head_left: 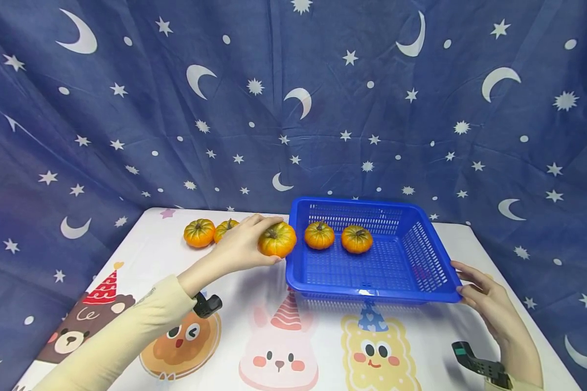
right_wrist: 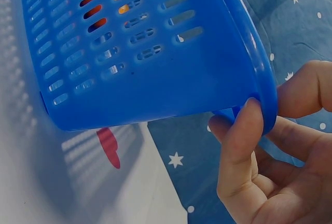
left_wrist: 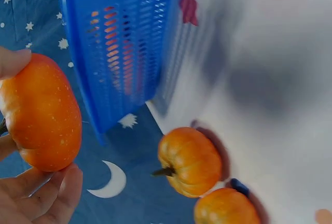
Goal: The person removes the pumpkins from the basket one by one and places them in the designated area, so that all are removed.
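My left hand [head_left: 247, 244] grips a small orange pumpkin [head_left: 280, 240] right at the left rim of a blue plastic basket [head_left: 372, 293]. In the left wrist view, thumb and fingers curl around this pumpkin [left_wrist: 44, 115] beside the basket's slotted wall [left_wrist: 119, 42]. Two more pumpkins, one at the left [head_left: 318, 235] and one near the middle [head_left: 356, 239], sit inside the basket. At the basket's near right corner, my right hand [head_left: 494, 304] pinches the rim [right_wrist: 267, 94] between thumb and fingers.
On the table left of the basket stand two pumpkins, one in full view [head_left: 199, 233] and one [head_left: 225, 229] partly behind my left hand. The white tablecloth [head_left: 235, 326] carries cartoon prints. A blue curtain [head_left: 254, 108] with moons and stars hangs behind the table.
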The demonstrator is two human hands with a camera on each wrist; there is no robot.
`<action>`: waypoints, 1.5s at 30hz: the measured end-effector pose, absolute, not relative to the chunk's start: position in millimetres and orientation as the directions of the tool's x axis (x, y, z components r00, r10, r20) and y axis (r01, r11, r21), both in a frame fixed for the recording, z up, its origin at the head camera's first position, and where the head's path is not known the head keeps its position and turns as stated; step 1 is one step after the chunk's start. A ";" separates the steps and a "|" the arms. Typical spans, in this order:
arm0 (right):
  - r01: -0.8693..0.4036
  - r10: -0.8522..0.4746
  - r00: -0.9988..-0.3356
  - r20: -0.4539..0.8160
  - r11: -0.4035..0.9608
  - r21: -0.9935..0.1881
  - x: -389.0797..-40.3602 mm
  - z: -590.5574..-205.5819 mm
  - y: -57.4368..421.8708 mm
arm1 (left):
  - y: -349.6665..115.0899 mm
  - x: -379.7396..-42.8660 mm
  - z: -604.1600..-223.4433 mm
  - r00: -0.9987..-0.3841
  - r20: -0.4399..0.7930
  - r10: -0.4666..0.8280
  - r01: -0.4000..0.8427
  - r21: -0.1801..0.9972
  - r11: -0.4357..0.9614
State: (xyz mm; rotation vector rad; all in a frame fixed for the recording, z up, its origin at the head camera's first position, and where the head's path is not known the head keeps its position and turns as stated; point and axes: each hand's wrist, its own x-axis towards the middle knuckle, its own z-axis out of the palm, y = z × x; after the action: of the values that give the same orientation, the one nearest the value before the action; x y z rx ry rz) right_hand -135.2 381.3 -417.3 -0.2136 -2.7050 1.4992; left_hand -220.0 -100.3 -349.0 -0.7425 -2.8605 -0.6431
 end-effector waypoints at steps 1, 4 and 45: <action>0.100 0.140 -0.990 -0.030 0.523 -0.846 -135.2 -417.3 381.4 | -102.5 -220.2 -350.8 -0.875 0.212 0.435 0.484 0.371 0.793; 0.102 0.142 -0.989 -0.031 0.528 -0.843 -135.2 -417.2 381.2 | -108.4 -220.3 -356.1 -0.880 0.209 0.428 0.476 0.371 0.798; 0.104 0.143 -0.989 -0.032 0.531 -0.841 -135.1 -417.5 380.1 | -141.0 -241.7 -435.1 -0.954 0.065 0.292 0.291 0.433 0.853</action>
State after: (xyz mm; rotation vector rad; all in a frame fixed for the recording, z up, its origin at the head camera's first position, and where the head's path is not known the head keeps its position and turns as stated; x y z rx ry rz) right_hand -135.1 380.1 -417.5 -0.2187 -2.7135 1.4854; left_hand -241.7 -141.0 -435.1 -0.4765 -3.0268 -0.7063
